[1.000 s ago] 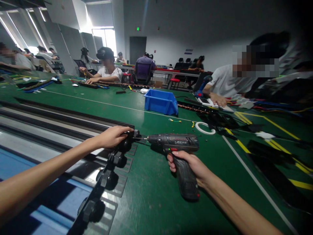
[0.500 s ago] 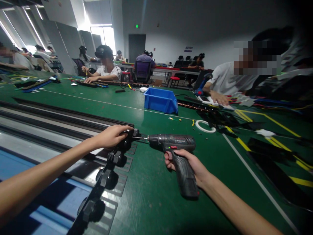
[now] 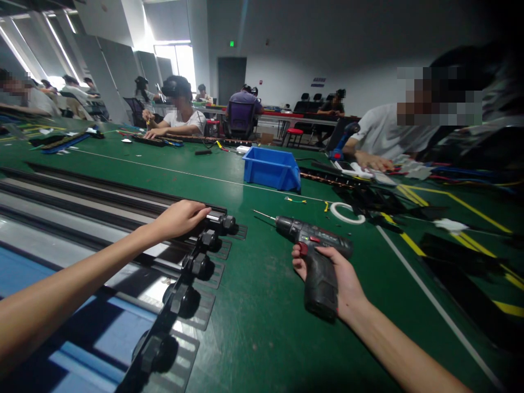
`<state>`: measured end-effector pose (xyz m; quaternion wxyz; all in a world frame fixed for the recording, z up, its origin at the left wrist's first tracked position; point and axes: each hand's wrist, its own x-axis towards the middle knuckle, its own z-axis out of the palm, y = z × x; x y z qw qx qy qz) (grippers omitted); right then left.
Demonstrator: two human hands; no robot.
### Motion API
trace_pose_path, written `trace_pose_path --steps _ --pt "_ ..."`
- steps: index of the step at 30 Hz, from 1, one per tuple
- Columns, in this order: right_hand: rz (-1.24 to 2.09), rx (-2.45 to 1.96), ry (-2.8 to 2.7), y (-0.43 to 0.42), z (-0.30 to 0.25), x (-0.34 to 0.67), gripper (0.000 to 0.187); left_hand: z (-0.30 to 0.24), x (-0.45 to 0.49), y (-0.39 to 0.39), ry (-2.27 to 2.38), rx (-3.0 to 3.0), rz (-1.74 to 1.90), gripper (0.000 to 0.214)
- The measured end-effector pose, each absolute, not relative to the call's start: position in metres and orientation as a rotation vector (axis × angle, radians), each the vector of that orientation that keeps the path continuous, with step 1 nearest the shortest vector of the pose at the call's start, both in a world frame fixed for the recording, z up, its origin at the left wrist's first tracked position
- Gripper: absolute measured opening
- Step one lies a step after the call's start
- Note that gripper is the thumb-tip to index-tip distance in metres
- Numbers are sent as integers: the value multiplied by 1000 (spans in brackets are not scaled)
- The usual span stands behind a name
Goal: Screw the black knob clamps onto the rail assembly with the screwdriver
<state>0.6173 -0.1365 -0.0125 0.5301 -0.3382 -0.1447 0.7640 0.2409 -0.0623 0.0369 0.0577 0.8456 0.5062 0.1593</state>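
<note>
My right hand [image 3: 344, 278] is closed round the grip of a dark cordless drill [image 3: 315, 245] with red buttons. The drill's thin bit [image 3: 264, 215] points up and left, clear of the work. My left hand [image 3: 180, 217] is closed over the top end of a long black bar [image 3: 180, 295] that carries several round black knobs [image 3: 201, 265] and runs toward me across the green table. The bar's end knob [image 3: 226, 222] sticks out just right of my fingers. A gap of bare table separates the bit from that knob.
A blue bin [image 3: 271, 169] stands beyond the drill, a white ring [image 3: 347, 213] to its right. Long metal rails [image 3: 82, 199] cross the table at left. A person in white [image 3: 380, 142] works at the right with cables; others sit at the far side.
The drill has pulled back to the right and tilted, so its bit has left the bar's end knob. My left hand stays on the bar.
</note>
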Motion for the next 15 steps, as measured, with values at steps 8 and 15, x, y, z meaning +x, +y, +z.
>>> trace_pose_path --steps 8,15 --pt "1753 -987 -531 -137 -9 612 29 21 226 -52 1657 2476 390 50" --pt "1800 -1345 -860 -138 2 628 43 23 228 -55 1638 2478 418 50"
